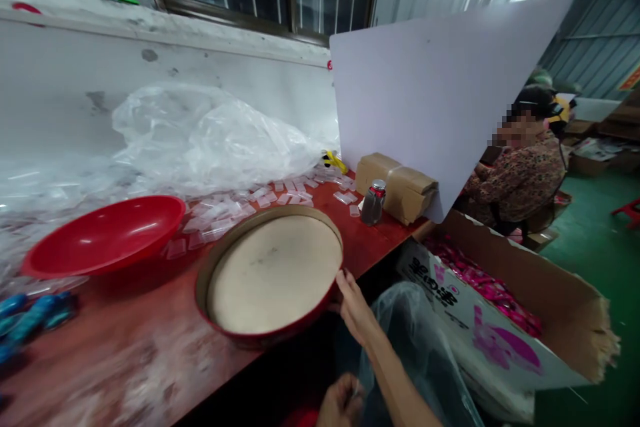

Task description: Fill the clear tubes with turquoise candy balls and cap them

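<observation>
A large round tray (275,273), red outside with a pale beige inside, sits at the front edge of the red table and partly overhangs it. My right hand (354,310) grips its rim on the near right side, fingers partly hidden below the rim. Lower down, in front of the table edge, my left hand (343,401) is closed with its fingers curled together; anything in them is too small to name. Beside my right forearm hangs a clear plastic bag (413,340).
A red oval basin (110,233) stands left, near blue wrapped items (35,320). Small clear plastic pieces (220,213) lie behind the tray. A glass jar (373,202) stands by folded cardboard (395,183). Right: an open carton (505,340) with pink packets; a seated person (525,173) beyond.
</observation>
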